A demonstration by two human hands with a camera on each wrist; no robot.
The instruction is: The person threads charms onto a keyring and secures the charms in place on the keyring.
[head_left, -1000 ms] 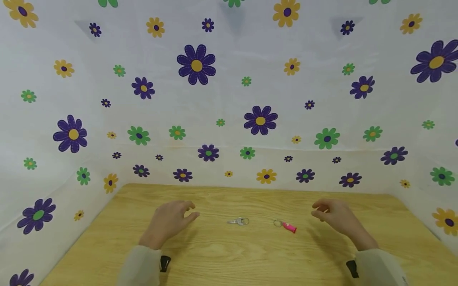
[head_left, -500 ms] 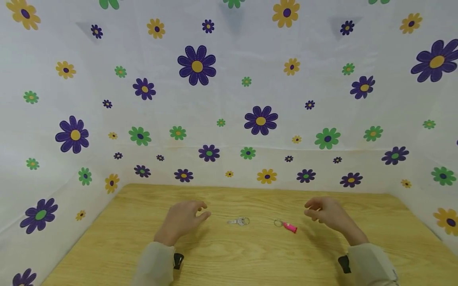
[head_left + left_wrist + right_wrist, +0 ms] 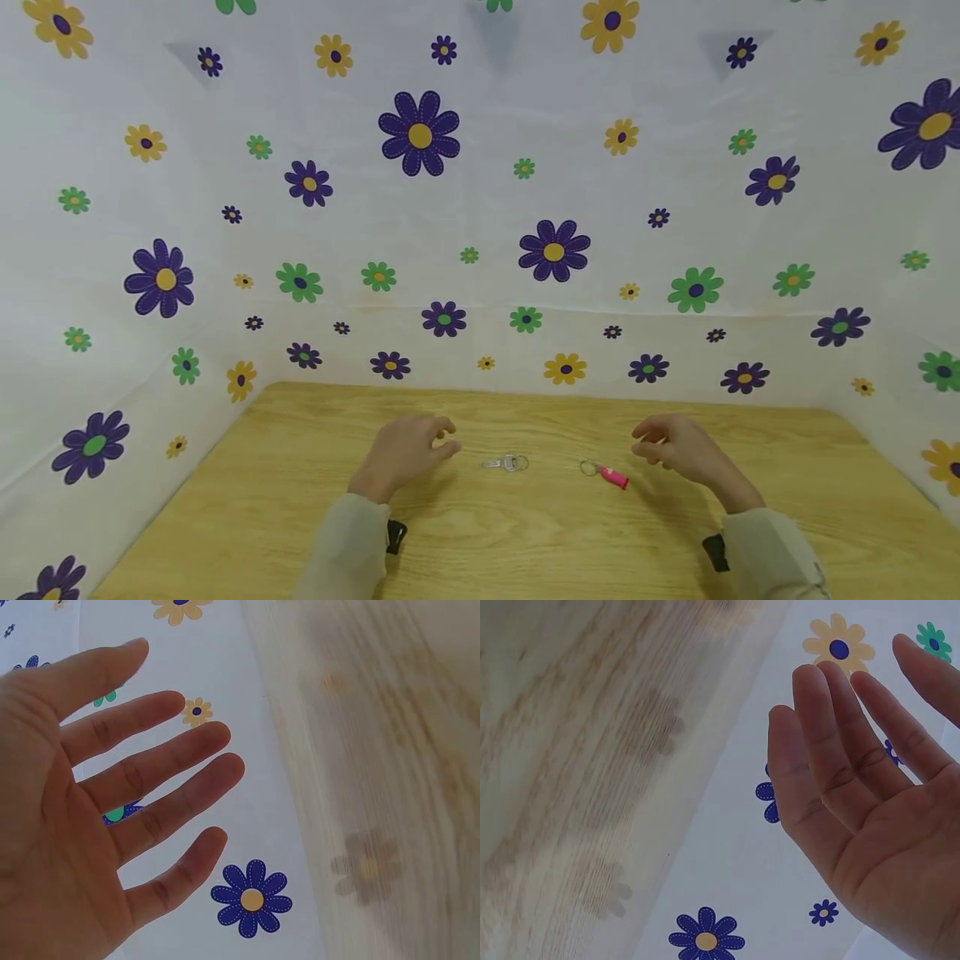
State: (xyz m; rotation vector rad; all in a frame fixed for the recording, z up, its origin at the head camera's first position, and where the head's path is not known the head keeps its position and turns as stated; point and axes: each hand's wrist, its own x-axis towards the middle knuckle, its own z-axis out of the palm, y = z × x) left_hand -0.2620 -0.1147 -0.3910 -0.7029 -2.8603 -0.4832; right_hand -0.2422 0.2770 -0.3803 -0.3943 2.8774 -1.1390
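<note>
A small silver key on a ring (image 3: 507, 463) lies on the wooden table (image 3: 480, 542) between my hands. To its right lies a pink tag with a metal ring (image 3: 606, 474). My left hand (image 3: 411, 450) hovers just left of the key, fingers relaxed and holding nothing. My right hand (image 3: 671, 448) hovers just right of the pink tag, also empty. The left wrist view shows my left hand (image 3: 112, 795) with fingers spread. In the right wrist view my right hand (image 3: 870, 787) has straight fingers.
A white cloth printed with purple, green and yellow flowers (image 3: 480, 208) walls the table at the back and on both sides. Beige sleeves with black wrist straps (image 3: 393, 536) cover my forearms.
Both hands have drifted inward over the table, the left toward the key and the right toward the pink tag. The key and the tag lie as before.
</note>
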